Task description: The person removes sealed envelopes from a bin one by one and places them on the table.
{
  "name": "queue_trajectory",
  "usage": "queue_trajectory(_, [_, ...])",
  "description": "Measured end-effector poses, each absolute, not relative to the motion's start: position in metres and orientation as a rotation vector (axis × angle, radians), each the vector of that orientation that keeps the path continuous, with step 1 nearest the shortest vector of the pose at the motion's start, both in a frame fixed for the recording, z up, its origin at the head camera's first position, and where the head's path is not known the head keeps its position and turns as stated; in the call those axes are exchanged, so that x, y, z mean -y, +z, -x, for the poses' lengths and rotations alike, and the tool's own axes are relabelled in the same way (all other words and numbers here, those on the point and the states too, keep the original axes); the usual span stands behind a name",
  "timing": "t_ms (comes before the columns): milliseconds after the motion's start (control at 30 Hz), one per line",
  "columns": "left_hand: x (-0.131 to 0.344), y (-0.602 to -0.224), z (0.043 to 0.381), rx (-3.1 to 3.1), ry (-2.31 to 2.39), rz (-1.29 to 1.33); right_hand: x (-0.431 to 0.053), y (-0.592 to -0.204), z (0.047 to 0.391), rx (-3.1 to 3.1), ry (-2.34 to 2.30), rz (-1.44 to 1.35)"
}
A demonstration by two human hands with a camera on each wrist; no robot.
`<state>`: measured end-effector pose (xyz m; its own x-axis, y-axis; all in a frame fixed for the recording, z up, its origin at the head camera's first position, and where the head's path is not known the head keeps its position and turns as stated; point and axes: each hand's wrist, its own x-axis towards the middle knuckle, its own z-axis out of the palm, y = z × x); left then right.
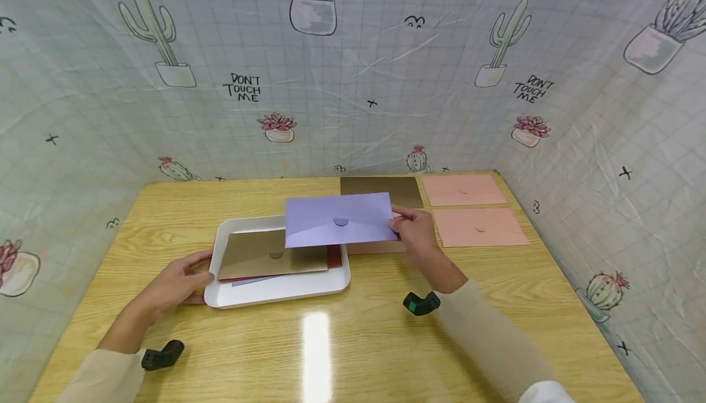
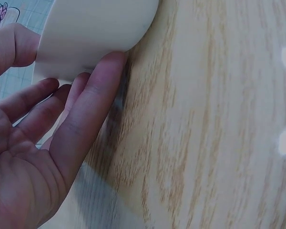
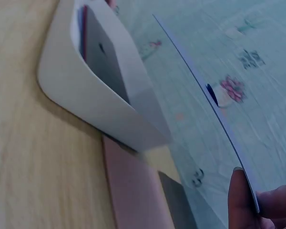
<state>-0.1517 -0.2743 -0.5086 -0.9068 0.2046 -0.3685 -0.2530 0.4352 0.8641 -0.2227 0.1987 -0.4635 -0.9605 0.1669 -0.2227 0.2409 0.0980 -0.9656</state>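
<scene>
A purple envelope with a small round-tipped flap is raised over the right part of a white tray. My right hand pinches its right end between thumb and fingers; the right wrist view shows the envelope edge-on. In the tray a brown-gold envelope lies on top, with a red one and another purple one peeking out below. My left hand touches the tray's left end. In the left wrist view its fingers rest along the outer wall of the tray.
Two pink envelopes lie one behind the other at the back right of the wooden table. Left of them are a brown envelope and a pink one, partly covered by the raised purple envelope. A printed cloth hangs behind.
</scene>
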Motion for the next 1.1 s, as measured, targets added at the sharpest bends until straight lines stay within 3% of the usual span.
queue_trajectory(433, [0.272,-0.514,0.150,-2.265,1.477,0.051,-0.266,-0.450,0.236,-2.193,-2.104,-0.499])
queue_trajectory(1100, [0.269,-0.521,0.146,-2.245,1.462,0.045,-0.371,-0.450,0.227,-2.141,-2.088,-0.561])
